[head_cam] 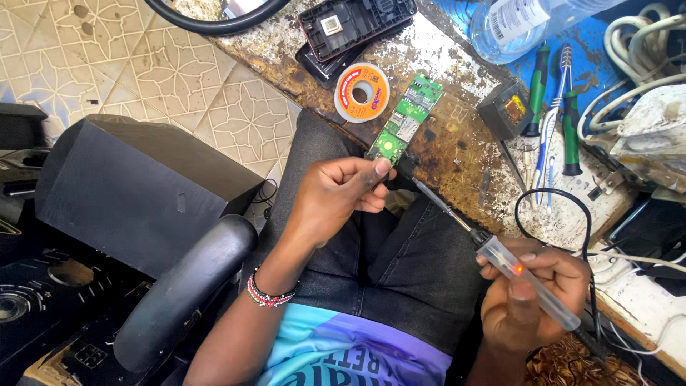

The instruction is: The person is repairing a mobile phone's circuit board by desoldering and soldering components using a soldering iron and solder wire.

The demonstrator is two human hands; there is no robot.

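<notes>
Board (404,119) above left hand (336,196)

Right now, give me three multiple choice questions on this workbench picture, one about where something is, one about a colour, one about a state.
1. Where does the solder spool lie?
A. On the worn bench, left of the green circuit board
B. On the tiled floor
C. On the person's lap

2. What colour are the screwdriver handles at the bench's right?
A. Red
B. Green
C. Yellow

3. What state is the soldering iron in?
A. Lying on the bench
B. Hanging from a hook
C. Held in the right hand, a red light showing

Answers: 1 A, it sits on the bench beside the circuit board, which the left hand steadies. 2 B, both handles are green. 3 C, the right hand grips its clear handle, with a red glow inside.
</notes>
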